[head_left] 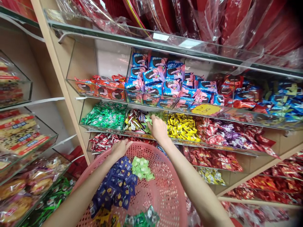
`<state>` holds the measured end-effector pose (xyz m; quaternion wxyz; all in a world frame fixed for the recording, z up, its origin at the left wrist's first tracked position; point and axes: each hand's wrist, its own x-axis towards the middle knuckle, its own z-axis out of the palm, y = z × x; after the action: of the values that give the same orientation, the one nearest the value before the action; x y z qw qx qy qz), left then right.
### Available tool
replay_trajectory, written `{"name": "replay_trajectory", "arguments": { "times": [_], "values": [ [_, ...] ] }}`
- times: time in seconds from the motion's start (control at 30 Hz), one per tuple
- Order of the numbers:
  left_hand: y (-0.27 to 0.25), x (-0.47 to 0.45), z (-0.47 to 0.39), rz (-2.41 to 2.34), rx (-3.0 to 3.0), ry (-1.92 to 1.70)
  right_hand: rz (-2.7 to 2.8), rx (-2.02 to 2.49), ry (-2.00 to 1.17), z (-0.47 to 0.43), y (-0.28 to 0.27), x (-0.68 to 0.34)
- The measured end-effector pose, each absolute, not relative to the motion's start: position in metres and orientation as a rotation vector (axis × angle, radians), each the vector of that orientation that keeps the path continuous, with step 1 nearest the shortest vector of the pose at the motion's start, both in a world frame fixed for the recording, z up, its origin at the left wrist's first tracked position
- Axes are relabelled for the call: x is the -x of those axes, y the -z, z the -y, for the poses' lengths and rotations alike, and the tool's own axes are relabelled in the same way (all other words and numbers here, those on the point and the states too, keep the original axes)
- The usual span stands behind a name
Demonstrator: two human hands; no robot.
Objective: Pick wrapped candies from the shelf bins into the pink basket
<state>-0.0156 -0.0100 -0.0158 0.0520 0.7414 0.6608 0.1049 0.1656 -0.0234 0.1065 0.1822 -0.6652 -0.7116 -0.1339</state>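
Note:
A round pink plastic basket (165,164) with a holed wall is below my arms. My left hand (120,148) is closed on its far rim, fingers partly hidden. Inside lie purple-blue wrapped candies (118,179), a small heap of light green ones (142,167), dark green packets (143,217) and some yellow ones at the bottom. My right hand (158,126) reaches into a clear shelf bin, its fingers closed around light green wrapped candies (148,119). Beside it in that section are brown and white wrapped candies (137,119).
Green candies (104,115) fill the bin at left, yellow candies (182,126) the one at right. Blue and pink cookie packets (153,75) stand on the shelf above, behind a clear front with a yellow price tag (205,109). Glass shelf edges run close above my right hand.

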Motion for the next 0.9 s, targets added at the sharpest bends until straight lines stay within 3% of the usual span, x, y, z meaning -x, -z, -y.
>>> {"name": "replay_trajectory", "arguments": {
  "times": [0.9],
  "values": [
    [0.02, 0.026, 0.01, -2.024, -2.265, -0.332, 2.004, 2.018, 0.194, -0.009, -0.097, -0.175]
  ]
}}
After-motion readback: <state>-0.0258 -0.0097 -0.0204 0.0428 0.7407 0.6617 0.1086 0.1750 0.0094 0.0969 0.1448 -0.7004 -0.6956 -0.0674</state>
